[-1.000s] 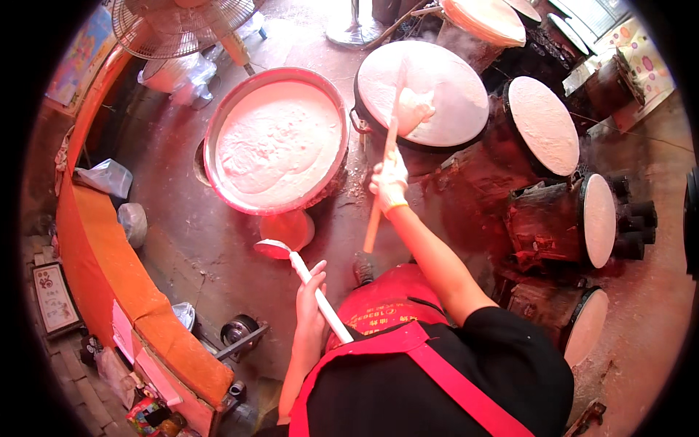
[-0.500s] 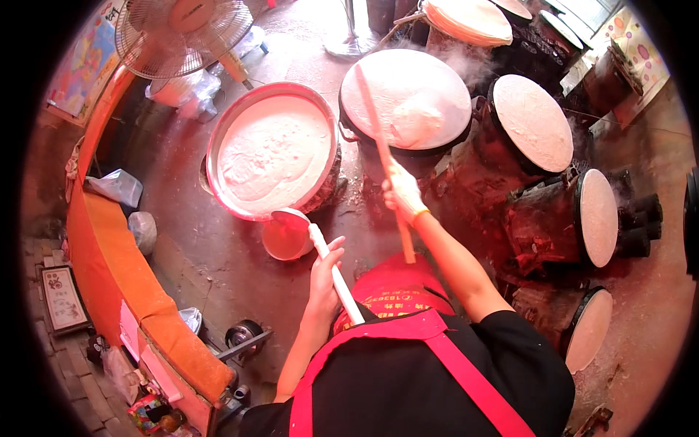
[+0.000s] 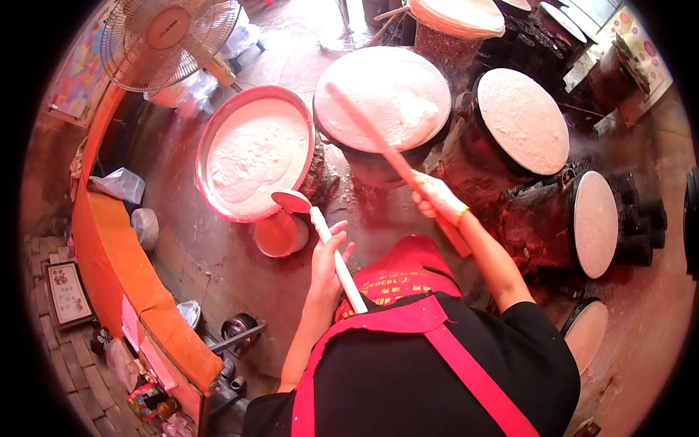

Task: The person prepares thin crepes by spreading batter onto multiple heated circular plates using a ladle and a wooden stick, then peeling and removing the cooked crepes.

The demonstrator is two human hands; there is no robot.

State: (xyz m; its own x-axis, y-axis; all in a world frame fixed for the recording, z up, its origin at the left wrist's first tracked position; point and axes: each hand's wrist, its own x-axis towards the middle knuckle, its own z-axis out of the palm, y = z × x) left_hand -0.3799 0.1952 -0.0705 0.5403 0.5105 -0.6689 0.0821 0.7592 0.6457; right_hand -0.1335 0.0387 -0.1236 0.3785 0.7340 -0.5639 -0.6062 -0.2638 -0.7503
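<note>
My right hand [image 3: 439,198] is closed round a long flat wooden scraper [image 3: 364,130]. Its far end lies over the round griddle [image 3: 444,120] ahead, which carries a pale layer of batter [image 3: 364,84] with a thicker heap at its right side. A ladle [image 3: 337,256] with a white handle rests in my left hand [image 3: 326,262], some fingers loosely extended. The ladle's bowl hangs over the near rim of a wide basin [image 3: 198,175] of thick pale batter [image 3: 255,160]. Below that rim stands a small reddish container [image 3: 277,237].
More drum-shaped stoves with batter-covered griddles [image 3: 523,120], [image 3: 595,224] curve round on my right. A stack of thin round sheets [image 3: 459,16] stands behind the front griddle. To the left are an orange-covered counter [image 3: 116,255], plastic bags [image 3: 119,186] and a fan [image 3: 169,33].
The scraper has swung its far end leftward over the griddle, and my right hand has moved right and slightly nearer. The batter heap sits farther right on the griddle. My left hand keeps the ladle.
</note>
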